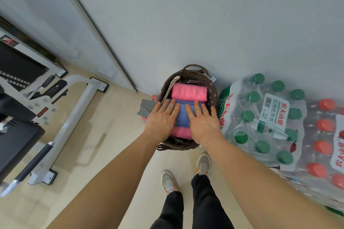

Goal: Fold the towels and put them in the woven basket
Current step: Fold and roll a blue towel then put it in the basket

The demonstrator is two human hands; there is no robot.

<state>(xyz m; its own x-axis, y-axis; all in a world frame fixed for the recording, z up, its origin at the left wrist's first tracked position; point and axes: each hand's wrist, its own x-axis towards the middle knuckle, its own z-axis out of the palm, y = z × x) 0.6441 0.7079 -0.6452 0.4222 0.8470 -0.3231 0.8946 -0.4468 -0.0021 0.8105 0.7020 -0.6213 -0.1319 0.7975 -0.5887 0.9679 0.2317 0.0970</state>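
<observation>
Shrink-wrapped green-capped water bottles (260, 109), red-capped bottles (323, 135), white exercise machine (61, 117), grey sneakers (168, 180)

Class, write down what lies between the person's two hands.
The blue towel, in the head view; the left hand and right hand rest flat on it.

You have one woven basket (168, 87) mid-frame, one blue towel (182, 117) and two pink towel folds (189, 92) in it, two shoes (168, 180) at the bottom, two bottle packs (260, 117) at right.
</observation>
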